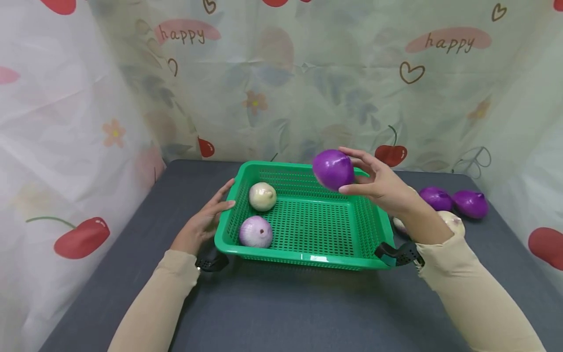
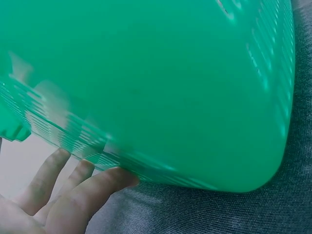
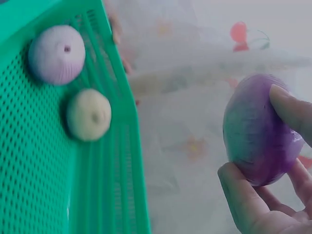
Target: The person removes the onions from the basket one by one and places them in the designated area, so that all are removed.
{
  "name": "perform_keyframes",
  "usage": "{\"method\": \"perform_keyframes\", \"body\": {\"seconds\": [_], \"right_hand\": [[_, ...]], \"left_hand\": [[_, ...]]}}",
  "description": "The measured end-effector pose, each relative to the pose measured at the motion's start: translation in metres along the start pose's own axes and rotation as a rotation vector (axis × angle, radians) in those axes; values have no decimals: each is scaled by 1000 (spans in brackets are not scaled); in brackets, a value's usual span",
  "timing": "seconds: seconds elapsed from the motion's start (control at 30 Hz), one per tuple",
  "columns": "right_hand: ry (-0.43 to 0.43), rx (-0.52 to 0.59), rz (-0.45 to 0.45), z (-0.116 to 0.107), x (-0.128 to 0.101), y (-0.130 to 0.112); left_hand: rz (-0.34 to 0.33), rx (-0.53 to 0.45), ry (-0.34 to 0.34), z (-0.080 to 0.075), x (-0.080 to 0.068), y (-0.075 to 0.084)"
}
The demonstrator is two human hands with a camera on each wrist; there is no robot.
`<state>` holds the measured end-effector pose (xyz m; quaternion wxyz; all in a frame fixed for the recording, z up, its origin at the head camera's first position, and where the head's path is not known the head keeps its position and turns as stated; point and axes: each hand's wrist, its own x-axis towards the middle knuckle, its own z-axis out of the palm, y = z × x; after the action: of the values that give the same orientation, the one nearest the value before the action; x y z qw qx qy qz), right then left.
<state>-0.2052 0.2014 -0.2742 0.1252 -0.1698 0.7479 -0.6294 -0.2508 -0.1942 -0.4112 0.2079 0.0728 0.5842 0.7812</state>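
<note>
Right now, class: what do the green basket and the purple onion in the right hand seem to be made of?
Green basket: moulded plastic, judging by its perforated mesh walls and glossy rim. Purple onion: probably a plastic replica, given its uniform colour and smooth sheen, though a real one can't be ruled out.

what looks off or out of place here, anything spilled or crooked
Nothing stands out. The green basket sits flat on the grey table with two onions inside, the right hand holds a purple onion above it, and the left hand touches its side.

Bright, even light; both wrist views blurred.
</note>
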Motion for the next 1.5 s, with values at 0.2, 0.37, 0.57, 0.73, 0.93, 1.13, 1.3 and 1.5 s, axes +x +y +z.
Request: {"method": "perform_keyframes", "body": {"seconds": [0.2,0.37,0.57,0.73,0.93,1.13,1.3,1.5], "right_hand": [[131,-46,-18,-33,-34,4],[270,11,-43,-60,-60,20],[394,152,-99,-90,-90,47],[518,165,-41,-111,-112,73],[644,129,-39,-132,-133,105],[776,123,-21,-146,-148,126],[913,156,109,-160,-153,140],[985,142,269,-187,-159,166]], "left_hand": [[-7,-3,8,0,0,1],[-11,1,6,-2,-1,3],[-15,-7,0,-3,-2,4],[-12,-4,0,-3,-2,2],[-17,-18,3,-1,-1,2],[-21,-32,1,0,-2,2],[-23,-40,3,0,-2,2],[-26,-21,13,-1,-1,-1]]}}
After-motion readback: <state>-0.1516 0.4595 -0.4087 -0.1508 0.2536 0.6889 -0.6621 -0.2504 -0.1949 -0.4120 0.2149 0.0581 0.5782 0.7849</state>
